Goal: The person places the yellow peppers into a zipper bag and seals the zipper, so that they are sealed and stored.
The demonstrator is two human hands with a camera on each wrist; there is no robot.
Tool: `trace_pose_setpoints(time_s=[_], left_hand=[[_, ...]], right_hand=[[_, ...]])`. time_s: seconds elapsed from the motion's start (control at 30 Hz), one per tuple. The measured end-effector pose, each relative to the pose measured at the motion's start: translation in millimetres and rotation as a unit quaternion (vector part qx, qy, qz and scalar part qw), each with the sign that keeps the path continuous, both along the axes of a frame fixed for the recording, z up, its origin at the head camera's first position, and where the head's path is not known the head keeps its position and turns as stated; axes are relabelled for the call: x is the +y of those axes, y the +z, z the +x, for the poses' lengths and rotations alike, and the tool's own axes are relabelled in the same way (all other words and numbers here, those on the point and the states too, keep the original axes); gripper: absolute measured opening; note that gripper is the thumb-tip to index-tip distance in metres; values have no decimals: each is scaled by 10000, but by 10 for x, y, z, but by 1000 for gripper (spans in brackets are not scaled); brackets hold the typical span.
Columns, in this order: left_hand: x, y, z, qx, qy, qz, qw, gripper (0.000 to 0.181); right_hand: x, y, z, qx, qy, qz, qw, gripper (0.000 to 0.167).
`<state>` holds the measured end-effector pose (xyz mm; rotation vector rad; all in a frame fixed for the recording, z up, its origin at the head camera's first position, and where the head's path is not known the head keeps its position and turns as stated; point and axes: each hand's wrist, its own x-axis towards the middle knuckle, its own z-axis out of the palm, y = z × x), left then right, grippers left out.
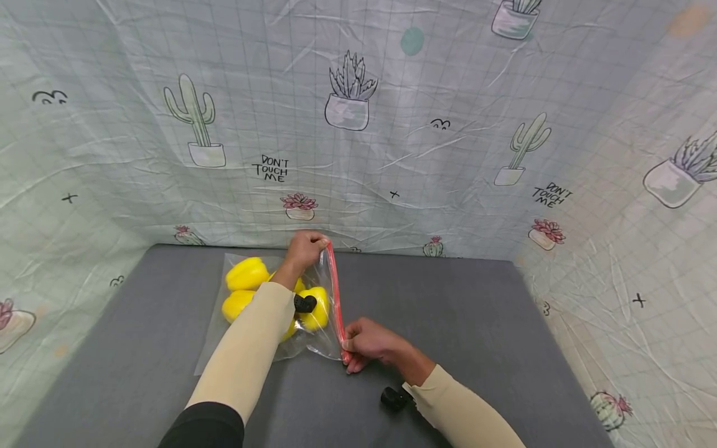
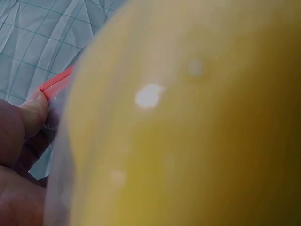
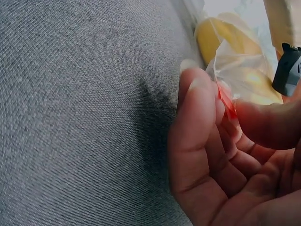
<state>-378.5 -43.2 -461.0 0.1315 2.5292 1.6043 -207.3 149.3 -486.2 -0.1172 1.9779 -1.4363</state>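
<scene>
A clear zip bag (image 1: 269, 353) with a red zip strip (image 1: 336, 292) lies on the grey table, the strip facing right. Several yellow bell peppers (image 1: 246, 274) are inside it. At the strip's far end my left hand (image 1: 305, 250) pinches the corner between thumb and fingers. My right hand (image 1: 370, 341) pinches the near end of the strip. In the right wrist view, the red strip (image 3: 226, 100) sits between the thumb and the curled fingers. A yellow pepper (image 2: 188, 132) in the bag fills most of the left wrist view, blurred and close.
The grey table surface (image 1: 448, 311) extends to the right of the bag. A pale curtain (image 1: 392, 162) printed with cacti hangs behind the table and along both sides. Black wrist cameras (image 1: 394, 399) are strapped to both forearms.
</scene>
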Motion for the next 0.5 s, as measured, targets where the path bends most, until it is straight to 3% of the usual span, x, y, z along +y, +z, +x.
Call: trace_pose_setpoints(time_s=[0.33, 0.5], left_hand=[[18, -21, -25, -194, -169, 380, 9989, 33], [28, -28, -30, -230, -403, 322, 9984, 32]], right_hand=[[19, -57, -24, -466, 276, -263, 9982, 20], [9, -72, -53, -497, 561, -185, 9970, 22]])
